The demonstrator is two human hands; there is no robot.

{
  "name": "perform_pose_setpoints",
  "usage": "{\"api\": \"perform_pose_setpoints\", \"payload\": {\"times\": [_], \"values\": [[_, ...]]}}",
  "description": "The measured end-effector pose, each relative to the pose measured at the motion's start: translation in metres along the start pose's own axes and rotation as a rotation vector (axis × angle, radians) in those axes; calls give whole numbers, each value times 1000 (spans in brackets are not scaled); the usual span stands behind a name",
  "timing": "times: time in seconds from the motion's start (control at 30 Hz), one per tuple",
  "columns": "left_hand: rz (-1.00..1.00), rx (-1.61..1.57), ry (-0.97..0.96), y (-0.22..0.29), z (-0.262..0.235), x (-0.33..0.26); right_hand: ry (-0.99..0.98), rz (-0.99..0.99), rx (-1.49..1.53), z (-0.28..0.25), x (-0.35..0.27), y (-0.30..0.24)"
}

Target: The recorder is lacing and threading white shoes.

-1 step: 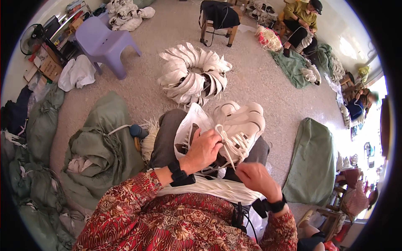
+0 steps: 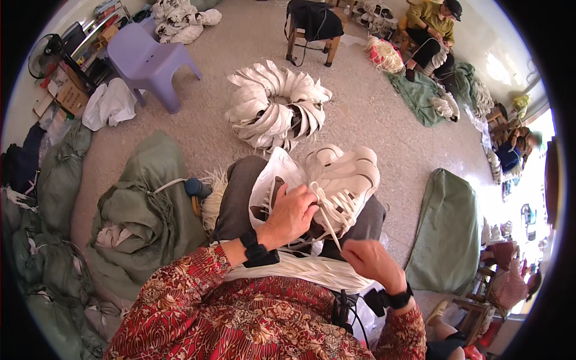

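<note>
Holds stacked white shoe uppers (image 2: 348, 174) on dark grey trousers (image 2: 237, 195) near the middle of the frame. Closes the left hand (image 2: 287, 216) on their lacing side, thumb and fingers drawn narrow; cannot tell whether the fingertips also trap lace. Curls the right hand (image 2: 373, 262) tightly, lower right of the uppers, gripping the end of a white lace (image 2: 329, 224) that slants straight down from the lacing. Has white strands (image 2: 300, 267) across the waist below. Shows a ring of white uppers (image 2: 273, 123) on the floor (image 2: 378, 108) just above, green sacks (image 2: 447, 234) at left and right, a lavender chair (image 2: 147, 63) upper left, a seated person (image 2: 429, 39) upper right.
</note>
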State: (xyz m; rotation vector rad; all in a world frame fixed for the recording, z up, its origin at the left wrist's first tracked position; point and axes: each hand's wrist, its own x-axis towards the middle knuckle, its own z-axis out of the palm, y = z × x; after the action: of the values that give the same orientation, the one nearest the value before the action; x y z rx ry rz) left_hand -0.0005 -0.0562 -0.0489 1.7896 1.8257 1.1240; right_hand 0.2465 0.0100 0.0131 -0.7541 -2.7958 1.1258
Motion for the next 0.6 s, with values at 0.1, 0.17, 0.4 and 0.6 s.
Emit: {"api": "perform_pose_setpoints", "payload": {"times": [0.1, 0.17, 0.4, 0.6], "values": [[-61, -56, -63, 9, -4, 6, -51, 174, 69, 5, -42, 5], [-181, -253, -77, 7, -4, 11, -81, 188, 74, 11, -54, 8], [-214, -369, 7, 0, 2, 17, -76, 258, 156, 7, -68, 17], [-254, -436, -47, 8, -2, 18, 131, 276, 202, 8, -47, -1]]}}
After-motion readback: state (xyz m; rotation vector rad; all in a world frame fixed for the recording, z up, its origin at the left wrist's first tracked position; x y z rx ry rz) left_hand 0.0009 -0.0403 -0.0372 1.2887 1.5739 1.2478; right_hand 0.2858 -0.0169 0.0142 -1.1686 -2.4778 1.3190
